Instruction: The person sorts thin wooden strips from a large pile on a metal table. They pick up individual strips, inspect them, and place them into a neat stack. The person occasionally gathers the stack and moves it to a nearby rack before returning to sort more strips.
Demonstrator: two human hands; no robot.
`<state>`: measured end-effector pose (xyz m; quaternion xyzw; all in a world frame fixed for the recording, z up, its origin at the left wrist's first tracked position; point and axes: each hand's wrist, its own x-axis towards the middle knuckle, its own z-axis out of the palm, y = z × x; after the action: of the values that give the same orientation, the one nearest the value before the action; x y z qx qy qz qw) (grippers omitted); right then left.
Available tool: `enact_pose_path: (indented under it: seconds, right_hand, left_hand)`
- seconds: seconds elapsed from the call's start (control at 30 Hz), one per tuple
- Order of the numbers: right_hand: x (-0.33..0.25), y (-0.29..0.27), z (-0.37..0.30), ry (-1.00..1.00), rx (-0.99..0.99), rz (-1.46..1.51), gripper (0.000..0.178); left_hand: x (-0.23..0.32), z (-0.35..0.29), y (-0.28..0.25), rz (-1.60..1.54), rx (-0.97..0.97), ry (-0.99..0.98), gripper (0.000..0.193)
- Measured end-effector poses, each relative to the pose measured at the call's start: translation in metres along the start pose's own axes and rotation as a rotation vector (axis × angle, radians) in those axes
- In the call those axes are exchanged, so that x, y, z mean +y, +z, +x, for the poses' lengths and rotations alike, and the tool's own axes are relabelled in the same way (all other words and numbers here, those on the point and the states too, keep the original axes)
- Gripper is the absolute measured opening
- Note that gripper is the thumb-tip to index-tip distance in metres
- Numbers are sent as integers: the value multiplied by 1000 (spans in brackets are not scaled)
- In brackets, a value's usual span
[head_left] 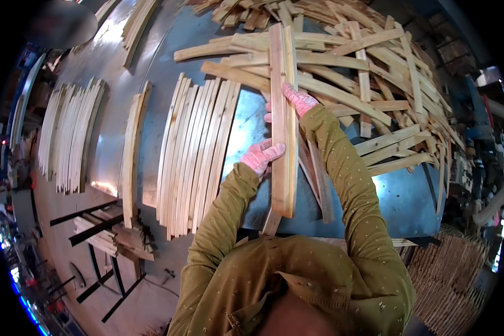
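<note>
Two long wooden strips (280,120) lie side by side in my grip, held lengthwise above the metal table, with their near ends close to my body. My left hand (261,155), in a pink and white glove, closes on their left edge with the thumb on top. Farther up, my right hand (298,101), gloved alike, grips them from the right; some of its fingertips show past the left edge. Left of my hands a row of straight strips (199,151) is lined up on the table. A loose heap of strips (364,73) spreads to the far right.
The blue-grey metal table (397,204) reaches its near edge by my body. Further left are a narrow stack (133,151) and another bundle of strips (70,134). A dark metal stand (109,252) holds wood at lower left. Stacked wood (448,274) fills the lower right.
</note>
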<state>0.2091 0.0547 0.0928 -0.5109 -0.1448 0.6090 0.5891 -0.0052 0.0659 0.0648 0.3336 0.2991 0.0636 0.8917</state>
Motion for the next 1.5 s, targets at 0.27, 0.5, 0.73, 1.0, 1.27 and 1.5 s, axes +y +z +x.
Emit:
enact_pose_path:
  seconds: [0.27,0.5,0.73,1.0,1.27,1.5]
  right_hand:
    - [118,22,37,-36,533,-299,59]
    - [9,35,47,-572,490,-1379,77]
    - [-80,-2,201,-400,105,-2095,83]
    - [-86,-42,190,-278,201,-1969,61]
    - [-34,-104,18,-234,368,-874,31]
    - [206,53,-127,162,3,-1141,73]
  left_hand:
    - [-66,-54,-55,639,366,283,71]
    - [-98,-73,-26,1112,833,-45,80]
    - [-139,-115,-38,1388,952,279,70]
    - [-103,-116,-74,1769,845,415,72]
    - [-108,-117,-78,1795,838,369,76]
    - [-108,-116,-73,1420,828,259,86]
